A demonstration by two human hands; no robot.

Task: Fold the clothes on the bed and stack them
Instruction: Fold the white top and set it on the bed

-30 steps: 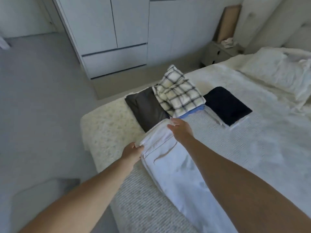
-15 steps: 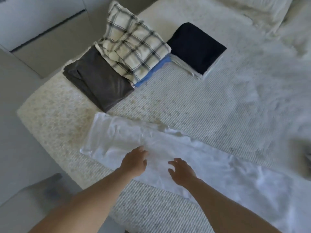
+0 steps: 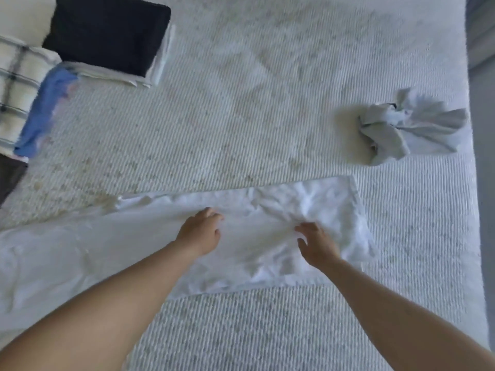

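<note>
A long white garment lies flat across the bed, folded lengthwise, its right end wrinkled. My left hand rests palm down on its middle with fingers spread. My right hand lies on the wrinkled right part, fingers apart, holding nothing. At the far left stand folded stacks: a dark navy piece on white ones, a plaid piece over a blue one, and a dark grey piece. A crumpled light grey garment lies at the right.
The bed's right edge runs down the frame's right side, with grey floor beyond it. Ribbed white bedcover stretches between the stacks and the crumpled grey garment.
Both hands have slid rightward along the white garment from its left end toward its right end. The view has swung right and down, bringing the crumpled grey garment in.
</note>
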